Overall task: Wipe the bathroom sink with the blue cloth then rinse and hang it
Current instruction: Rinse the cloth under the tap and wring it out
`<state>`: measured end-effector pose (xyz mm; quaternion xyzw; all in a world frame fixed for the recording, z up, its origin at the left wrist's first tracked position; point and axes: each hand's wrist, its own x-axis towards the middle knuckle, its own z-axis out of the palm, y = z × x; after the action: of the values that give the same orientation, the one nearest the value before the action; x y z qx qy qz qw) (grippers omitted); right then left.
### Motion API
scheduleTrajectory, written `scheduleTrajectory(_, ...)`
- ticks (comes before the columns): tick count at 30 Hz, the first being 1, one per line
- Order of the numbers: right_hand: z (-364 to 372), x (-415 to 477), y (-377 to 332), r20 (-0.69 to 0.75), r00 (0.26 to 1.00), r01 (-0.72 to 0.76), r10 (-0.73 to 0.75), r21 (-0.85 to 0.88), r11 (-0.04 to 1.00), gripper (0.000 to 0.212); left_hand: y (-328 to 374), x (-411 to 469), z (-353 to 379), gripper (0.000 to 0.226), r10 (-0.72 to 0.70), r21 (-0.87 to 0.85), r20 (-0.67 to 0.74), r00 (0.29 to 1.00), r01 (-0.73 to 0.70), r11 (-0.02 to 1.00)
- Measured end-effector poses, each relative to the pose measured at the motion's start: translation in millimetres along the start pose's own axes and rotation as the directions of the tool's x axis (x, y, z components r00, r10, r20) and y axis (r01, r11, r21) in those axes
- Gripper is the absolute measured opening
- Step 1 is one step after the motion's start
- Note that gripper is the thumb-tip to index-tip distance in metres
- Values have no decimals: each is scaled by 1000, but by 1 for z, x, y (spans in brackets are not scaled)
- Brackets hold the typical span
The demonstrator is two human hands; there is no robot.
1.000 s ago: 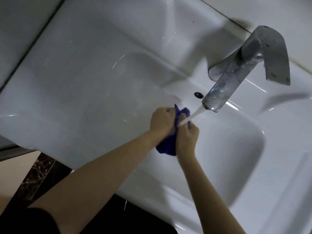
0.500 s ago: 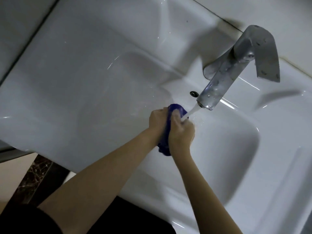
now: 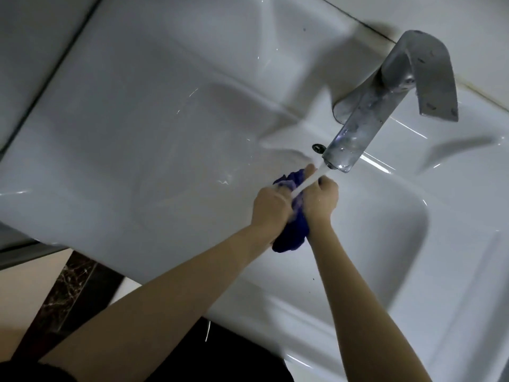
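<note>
Head view: closest to you, your two bare forearms reach up and away from the bottom edge, the left forearm crossing the front rim of the white sink, the right forearm over the basin. Below the rim on your left, a strip of dark marbled floor shows between paler tiles.

Further out, both of your grips meet over the basin, side by side and touching. Your left grip is clenched round the blue cloth, and your right grip is clenched round the same cloth from the other side. The cloth is bunched up between them: a crumpled tuft sticks out above your left grip, and a darker wad hangs below your wrists, over the basin. You cannot tell whether that hanging end touches the basin wall.

A white water stream falls slantwise onto the cloth right between your grips.

Beyond that, the stream comes from the mouth of the metal faucet, which stands on the back ledge of the sink and leans out over the basin. A small dark overflow hole sits in the basin wall just beside the spout's tip. Farthest off, a pale wall meets the sink's back edge.
</note>
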<state>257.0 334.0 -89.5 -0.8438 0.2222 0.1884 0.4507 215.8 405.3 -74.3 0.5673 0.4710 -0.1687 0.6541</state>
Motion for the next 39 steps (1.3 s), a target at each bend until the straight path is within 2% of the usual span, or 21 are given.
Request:
scheduleTrajectory(2,0,-11,4,-11,1000,-17,18,59,998,43,12,7,-2,37,41,72,-17,999,-40,997)
scheduleTrajectory(3,3,-28,5,2,1000,20,-20,61,998,47,18,11,-5,33,55,76,-28,998,-52,996)
scheduleTrajectory(5,5,-63,3,47,992,118,-120,56,991,52,21,25,-8,33,-7,-10,-57,998,6,1000)
scheduleTrajectory(6,6,-66,2,32,987,157,-158,11,987,52,19,26,-7,34,-5,-15,-20,1000,4,1000)
scheduleTrajectory(9,2,-18,-9,-44,996,71,-76,-106,992,46,2,5,0,28,36,70,-5,999,-35,997)
scheduleTrajectory(12,-5,-2,-7,-29,999,-21,21,-2,1000,43,4,-2,-1,33,82,112,25,996,-85,990)
scheduleTrajectory(15,-1,-51,0,36,995,87,-88,34,996,49,16,20,-10,39,38,128,-33,999,-33,991)
scheduleTrajectory(17,3,-67,-3,64,983,172,-170,-30,985,54,17,26,-14,32,20,100,3,1000,-20,995)
scheduleTrajectory(18,6,-57,-6,41,985,170,-167,-72,983,53,15,23,-12,27,27,135,26,999,-30,990)
scheduleTrajectory(20,8,-23,-8,-7,997,71,-72,-127,989,46,6,10,-4,25,74,251,67,995,-89,964)
scheduleTrajectory(22,4,2,-3,-24,999,-28,27,-63,998,41,2,0,0,22,119,280,70,990,-134,950)
scheduleTrajectory(23,1,6,2,-30,997,-69,69,-7,998,40,5,-2,-1,29,129,284,65,990,-142,948)
scheduleTrajectory(26,-4,-11,13,-31,988,-144,150,128,981,41,17,22,-12,37,53,226,-75,996,-35,974)
scheduleTrajectory(27,-3,-22,14,-24,990,-131,135,145,981,40,20,28,-16,37,46,247,-122,992,-15,969)
scheduleTrajectory(29,2,-44,12,-3,1000,5,-4,86,996,44,19,33,-17,39,76,341,-142,987,-24,940)
scheduleTrajectory(31,7,-51,7,0,986,166,-166,-24,986,52,17,26,-12,41,130,379,-67,989,-95,920)
scheduleTrajectory(32,8,-45,4,-20,982,186,-188,-84,979,53,15,21,-8,41,158,380,-30,987,-135,915)
scheduleTrajectory(33,9,-33,2,-40,985,162,-168,-113,980,52,14,14,-3,38,199,385,0,980,-184,905)
scheduleTrajectory(35,6,-4,0,-70,995,63,-66,-43,997,43,13,2,4,33,275,467,67,959,-274,841)
scheduleTrajectory(37,1,4,2,-56,998,-14,18,64,998,37,15,1,4,42,240,407,64,969,-245,880)
scheduleTrajectory(39,1,-25,4,-31,999,-10,12,66,998,43,19,12,-1,44,189,323,-6,982,-178,930)
